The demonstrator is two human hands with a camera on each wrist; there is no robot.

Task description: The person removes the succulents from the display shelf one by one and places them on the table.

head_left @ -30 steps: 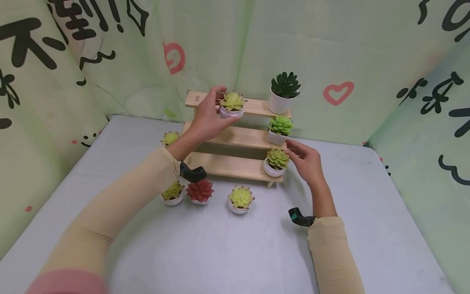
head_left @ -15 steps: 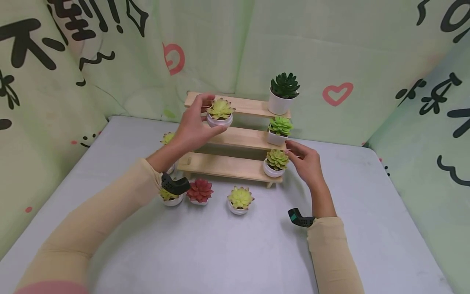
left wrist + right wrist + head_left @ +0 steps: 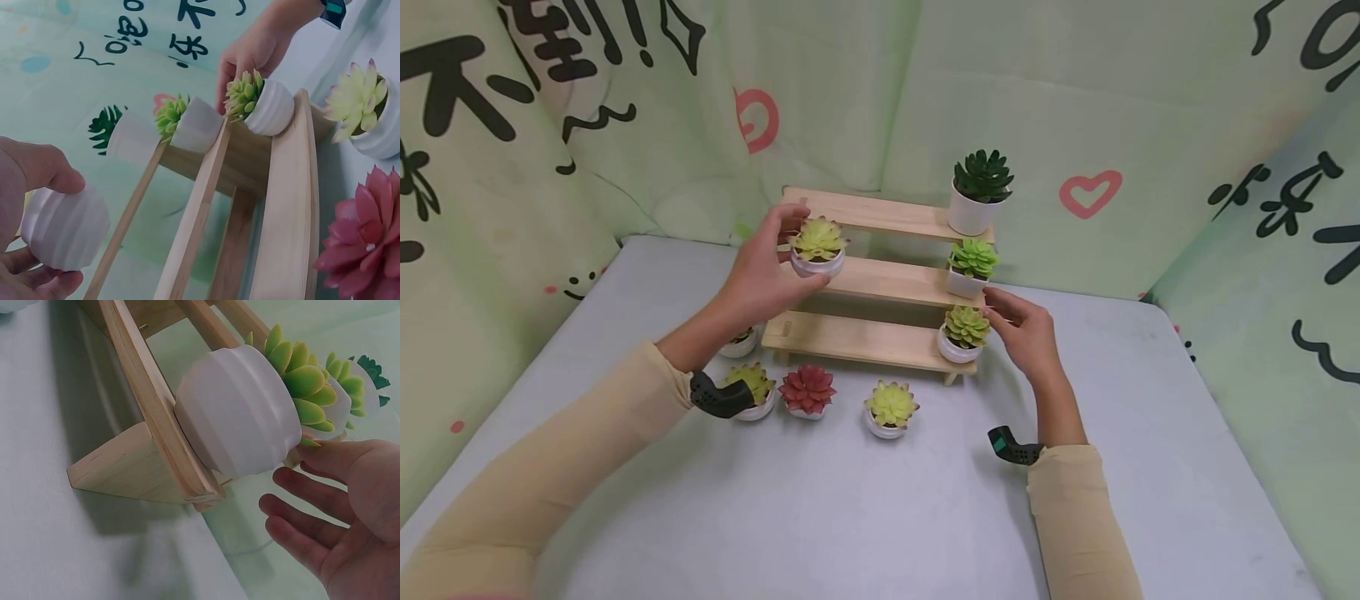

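Note:
My left hand (image 3: 758,271) grips a small white ribbed pot with a yellow-green succulent (image 3: 818,242), held in the air before the left part of a three-step wooden plant stand (image 3: 857,340). In the left wrist view, thumb and fingers wrap the held pot (image 3: 65,228). At the stand's right end, my right hand (image 3: 1028,333) pinches the tip of the middle step between thumb and forefinger; its other fingers hang loose in the right wrist view. Beside it are a lower potted succulent (image 3: 966,327), a bright green one (image 3: 973,260) on the middle step and a dark green one (image 3: 982,177) on top.
On the white table (image 3: 880,517), before the stand, are a red succulent (image 3: 808,389), a yellow-green one (image 3: 892,404) and another (image 3: 752,383) partly behind the left wrist's camera. A further white pot (image 3: 739,343) is partly hidden by the left arm. Green curtains (image 3: 1037,83) enclose the table.
My left hand has carried its potted succulent leftward and down, from near the top step to in front of the stand's left part. The right hand stays in place.

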